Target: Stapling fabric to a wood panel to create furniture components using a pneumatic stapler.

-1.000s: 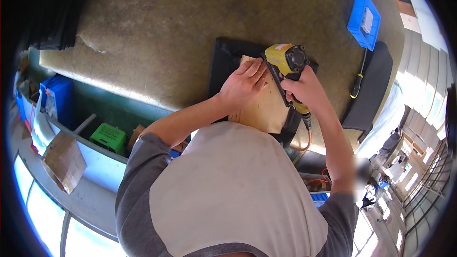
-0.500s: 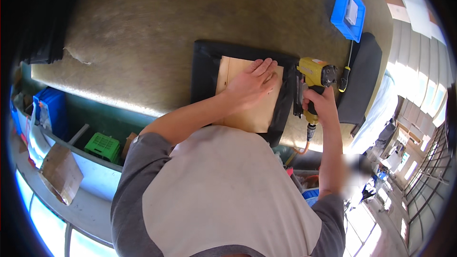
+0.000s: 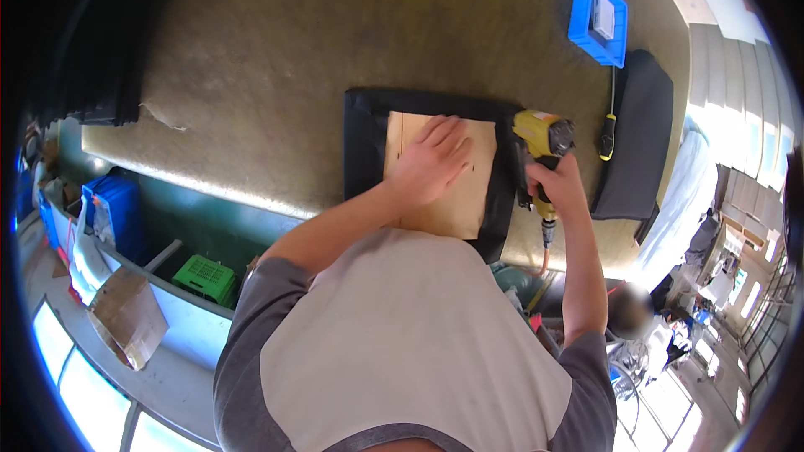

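A light wooden board [image 3: 452, 213] lies on a larger piece of black fabric [image 3: 364, 151], whose margin shows round it on the worktable. My left hand [image 3: 431, 159] rests on the upper part of the board with its fingers stretched out, holding nothing. My right hand [image 3: 559, 184] is wrapped round the grip of a yellow and black staple gun [image 3: 536, 130], with a hose at its lower end. The gun's dark nose is at the right margin of the fabric; I cannot tell whether it touches.
On the worktable [image 3: 268, 50], a blue tray [image 3: 621, 54] holding a small white box stands at far right. Nearer are a screwdriver [image 3: 608, 138] and a dark sheet [image 3: 641, 134]. Dark stacked material [image 3: 100, 59] sits far left. A green crate [image 3: 205, 278] is below the table's left edge.
My left hand has slid left across the board, away from its right edge. The staple gun has shifted slightly left over the fabric's margin. The whole view has shifted a little.
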Tool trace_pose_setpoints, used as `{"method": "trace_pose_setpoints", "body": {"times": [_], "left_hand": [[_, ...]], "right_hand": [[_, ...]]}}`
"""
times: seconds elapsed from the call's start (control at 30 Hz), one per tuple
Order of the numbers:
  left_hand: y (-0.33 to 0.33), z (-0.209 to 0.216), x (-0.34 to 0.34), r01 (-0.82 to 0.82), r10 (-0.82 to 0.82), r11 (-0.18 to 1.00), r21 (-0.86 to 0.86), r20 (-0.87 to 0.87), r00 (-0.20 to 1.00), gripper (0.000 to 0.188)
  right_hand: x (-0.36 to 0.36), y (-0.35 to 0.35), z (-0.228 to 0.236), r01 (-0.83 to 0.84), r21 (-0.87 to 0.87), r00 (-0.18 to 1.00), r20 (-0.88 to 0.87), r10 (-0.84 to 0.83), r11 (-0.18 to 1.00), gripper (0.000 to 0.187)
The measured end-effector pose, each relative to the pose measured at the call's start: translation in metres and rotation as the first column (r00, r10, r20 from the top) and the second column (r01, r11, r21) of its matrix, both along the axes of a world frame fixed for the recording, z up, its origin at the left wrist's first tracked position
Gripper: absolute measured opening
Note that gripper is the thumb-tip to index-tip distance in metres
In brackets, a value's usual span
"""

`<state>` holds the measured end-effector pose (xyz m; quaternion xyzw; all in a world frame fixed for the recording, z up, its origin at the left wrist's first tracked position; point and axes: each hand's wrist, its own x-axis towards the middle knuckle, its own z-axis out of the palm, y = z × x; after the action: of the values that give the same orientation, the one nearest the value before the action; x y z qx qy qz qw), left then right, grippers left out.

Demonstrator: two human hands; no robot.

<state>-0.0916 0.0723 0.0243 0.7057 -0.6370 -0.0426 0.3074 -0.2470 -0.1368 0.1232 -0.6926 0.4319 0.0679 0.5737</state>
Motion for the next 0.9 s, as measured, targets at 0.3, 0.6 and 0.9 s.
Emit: {"method": "trace_pose_setpoints", "body": {"times": [0.3,0.6,0.9], "left_hand": [[0.103,0.027,-0.040,-0.436,0.396,0.863,0.257,0.192,0.898,0.065],[-0.010,-0.004,0.069,-0.384,0.322,0.920,0.082,0.399,0.859,0.058],[-0.031,-0.027,0.034,0.262,-0.267,0.964,0.049,0.209,0.941,0.043]], "right_hand": [[-0.010,-0.023,-0.002,-0.293,-0.925,0.901,-0.181,0.396,0.244,0.053],[0.015,0.048,-0.080,-0.315,-0.911,0.897,-0.195,0.398,0.266,0.063],[-0.015,0.125,-0.017,-0.153,-0.670,0.856,0.278,0.436,0.727,0.019]]}}
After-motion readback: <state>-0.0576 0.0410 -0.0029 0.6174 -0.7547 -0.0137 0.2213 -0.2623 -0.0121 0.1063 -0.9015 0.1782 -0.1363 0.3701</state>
